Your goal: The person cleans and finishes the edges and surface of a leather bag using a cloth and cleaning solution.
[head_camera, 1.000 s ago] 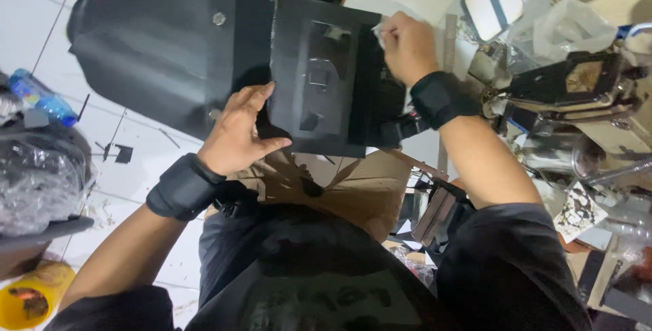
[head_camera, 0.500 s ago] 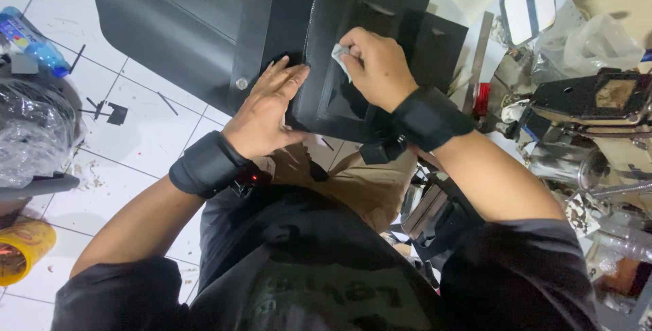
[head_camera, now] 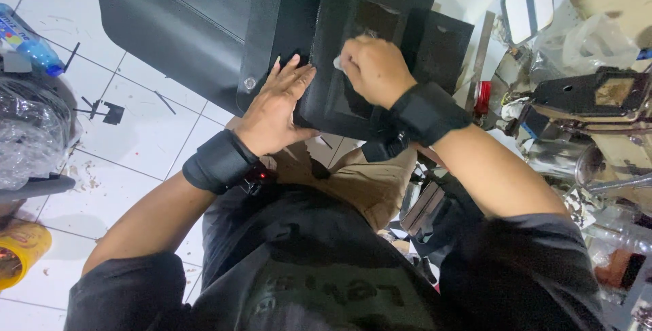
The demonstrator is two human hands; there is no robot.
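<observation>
A large black leather bag (head_camera: 197,32) with metal snaps lies across my lap and the tiled floor. Its flat black panel (head_camera: 370,46), with pockets, rests on my knees. My left hand (head_camera: 275,110) lies flat with fingers spread on the panel's left edge, beside a snap (head_camera: 250,83). My right hand (head_camera: 373,69) is closed around a small white wad (head_camera: 337,63) and presses it onto the panel. Both wrists wear black bands.
A plastic bottle (head_camera: 27,42) and a clear plastic bag (head_camera: 30,134) lie at the left. A yellow tub (head_camera: 20,253) is at the lower left. A mirror (head_camera: 526,8), metal parts and cluttered tools crowd the right side.
My right hand has moved from the panel's upper right corner down to its middle, rubbing with the white wad. My left hand slid up along the panel's left edge.
</observation>
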